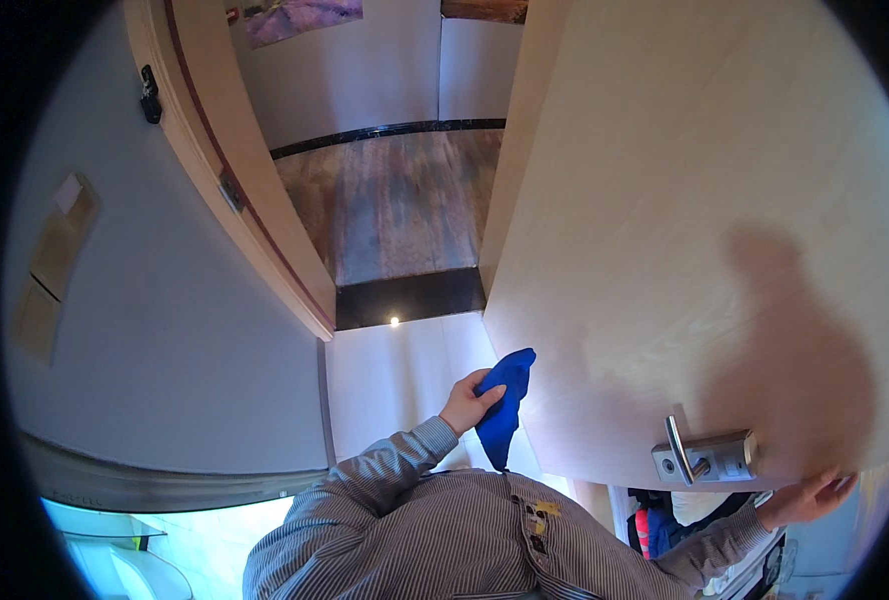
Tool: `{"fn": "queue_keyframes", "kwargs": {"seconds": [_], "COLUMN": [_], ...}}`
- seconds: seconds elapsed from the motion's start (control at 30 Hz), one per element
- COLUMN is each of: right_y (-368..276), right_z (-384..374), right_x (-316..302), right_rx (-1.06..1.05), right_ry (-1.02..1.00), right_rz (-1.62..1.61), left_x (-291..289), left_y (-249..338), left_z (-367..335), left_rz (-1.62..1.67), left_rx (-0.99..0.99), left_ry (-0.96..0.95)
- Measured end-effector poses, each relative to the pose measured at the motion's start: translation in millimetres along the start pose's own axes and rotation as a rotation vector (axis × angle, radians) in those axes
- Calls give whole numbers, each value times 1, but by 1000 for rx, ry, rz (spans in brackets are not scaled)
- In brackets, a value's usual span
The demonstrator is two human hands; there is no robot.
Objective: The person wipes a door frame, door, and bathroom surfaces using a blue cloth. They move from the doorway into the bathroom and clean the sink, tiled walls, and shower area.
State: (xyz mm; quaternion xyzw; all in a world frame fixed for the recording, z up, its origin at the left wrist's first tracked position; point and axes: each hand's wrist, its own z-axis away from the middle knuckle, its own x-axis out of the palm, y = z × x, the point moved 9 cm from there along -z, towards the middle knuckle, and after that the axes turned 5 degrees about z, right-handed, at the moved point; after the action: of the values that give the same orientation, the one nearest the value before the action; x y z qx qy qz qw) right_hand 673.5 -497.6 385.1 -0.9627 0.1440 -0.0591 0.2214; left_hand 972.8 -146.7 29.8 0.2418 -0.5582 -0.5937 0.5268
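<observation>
My left hand (473,402) is closed round a bunched blue cloth (505,405), pinched between thumb and fingers in front of my striped shirt. The cloth's lower end hangs down to a point. At the lower right, my right hand (815,498) reaches out with its fingers apart and nothing visible in them. It is close to the edge of a pale wooden door (645,250), below and right of the metal lever handle (687,455); whether it touches the door I cannot tell.
The door stands open onto a hallway with a patterned floor (405,200). A dark threshold (410,297) crosses the doorway. On the left are the door frame (235,215) and a grey wall with switch plates (60,250). Dark clothes (655,520) lie at the lower right.
</observation>
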Motion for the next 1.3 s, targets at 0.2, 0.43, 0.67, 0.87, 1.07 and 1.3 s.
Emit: {"fn": "queue_keyframes", "kwargs": {"seconds": [0.2, 0.43, 0.67, 0.87, 1.07, 1.3], "right_y": [29, 100, 73, -57, -193, -277], "right_z": [-13, -10, -5, 48, 117, 192], "right_x": [9, 35, 43, -5, -42, -39], "right_rx": [81, 581, 648, 438, 287, 184], "right_ry": [-115, -392, -367, -289, -374, -751], "right_rz": [3, -364, -509, -412, -342, -790], "left_x": [-9, -32, -90, -168, -198, -228], "left_y": [1, 3, 10, -6, -8, 41], "left_z": [19, 44, 89, 140, 179, 194], "left_rz": [-48, 21, -36, 43, 3, 75], "left_rx": [-4, -45, 29, -29, -47, 180], "left_ry": [38, 36, 32, 105, 109, 261]}}
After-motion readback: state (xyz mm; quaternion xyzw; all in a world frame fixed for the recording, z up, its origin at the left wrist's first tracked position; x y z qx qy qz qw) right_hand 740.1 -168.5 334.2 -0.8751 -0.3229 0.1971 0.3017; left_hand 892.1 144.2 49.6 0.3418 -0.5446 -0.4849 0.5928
